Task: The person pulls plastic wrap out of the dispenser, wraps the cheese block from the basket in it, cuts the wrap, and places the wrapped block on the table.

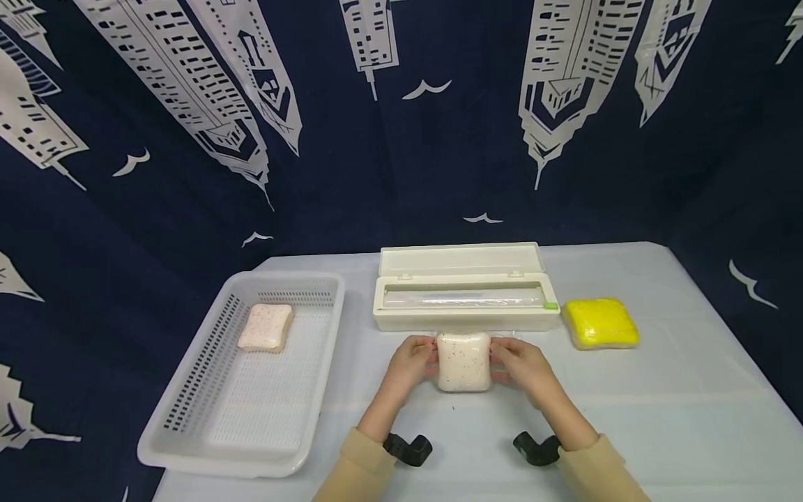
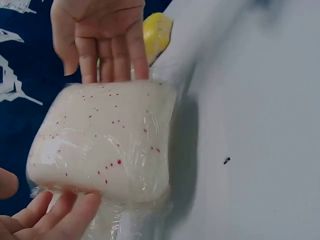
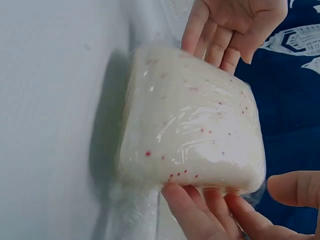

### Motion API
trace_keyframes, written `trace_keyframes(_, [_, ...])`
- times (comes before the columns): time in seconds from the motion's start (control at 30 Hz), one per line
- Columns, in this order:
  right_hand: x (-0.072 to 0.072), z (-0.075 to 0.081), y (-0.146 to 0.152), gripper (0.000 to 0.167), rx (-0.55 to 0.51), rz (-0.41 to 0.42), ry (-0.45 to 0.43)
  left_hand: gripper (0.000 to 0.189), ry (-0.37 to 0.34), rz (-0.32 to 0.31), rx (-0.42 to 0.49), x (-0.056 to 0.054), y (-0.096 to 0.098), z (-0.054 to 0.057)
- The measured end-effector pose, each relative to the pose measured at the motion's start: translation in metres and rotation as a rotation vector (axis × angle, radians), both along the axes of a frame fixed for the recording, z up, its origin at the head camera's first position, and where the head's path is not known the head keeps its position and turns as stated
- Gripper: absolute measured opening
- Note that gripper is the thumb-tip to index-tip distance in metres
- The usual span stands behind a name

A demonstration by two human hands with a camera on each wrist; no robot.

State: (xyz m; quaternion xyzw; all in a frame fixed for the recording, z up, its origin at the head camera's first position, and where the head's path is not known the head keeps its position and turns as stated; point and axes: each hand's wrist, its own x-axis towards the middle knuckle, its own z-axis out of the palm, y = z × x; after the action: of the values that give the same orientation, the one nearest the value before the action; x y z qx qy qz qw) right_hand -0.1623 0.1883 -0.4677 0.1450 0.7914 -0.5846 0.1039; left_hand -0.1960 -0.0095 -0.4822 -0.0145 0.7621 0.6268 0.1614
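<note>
A cream block (image 1: 464,362) shaped like a bread slice, dotted with red specks, is held between both hands. Clear plastic film covers it, glossy and wrinkled in the left wrist view. The left hand (image 1: 412,364) touches one side with extended fingers, which go under its edge; its thumb stands apart from the block. On the opposite side the right hand (image 1: 522,364) supports it the same way, fingers (image 3: 215,210) against the edge and thumb off it. Loose film (image 2: 102,220) hangs below the block in the left wrist view.
Behind the hands stands an open cream dispenser box (image 1: 464,321) with a roll of clear film (image 1: 461,298). A white basket (image 1: 251,418) at left contains a pinkish speckled block (image 1: 266,328). A yellow wrapped block (image 1: 601,323) lies at right on the white table (image 1: 684,418).
</note>
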Motion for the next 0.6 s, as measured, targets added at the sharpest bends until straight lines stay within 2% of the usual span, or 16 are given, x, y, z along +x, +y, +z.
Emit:
trace_keyframes(0.13, [0.007, 0.005, -0.003, 0.052, 0.023, -0.070, 0.039, 0.037, 0.057, 0.053, 0.024, 0.010, 0.001, 0.004])
trace_keyframes(0.27, [0.015, 0.002, -0.009, 0.054, 0.083, -0.156, 0.062, 0.032, 0.151, 0.152, -0.001, 0.022, 0.006, 0.001])
trace_keyframes(0.37, [0.021, -0.002, -0.015, 0.050, 0.087, -0.210, 0.079, 0.027, 0.198, 0.222, -0.010, 0.028, 0.009, -0.004])
trace_keyframes(0.47, [0.025, -0.008, -0.021, 0.043, 0.063, -0.246, 0.093, 0.025, 0.211, 0.263, 0.062, 0.033, 0.009, -0.009])
trace_keyframes(0.6, [0.032, -0.019, -0.027, 0.039, 0.014, -0.271, 0.095, 0.028, 0.248, 0.270, 0.187, 0.039, 0.008, -0.017])
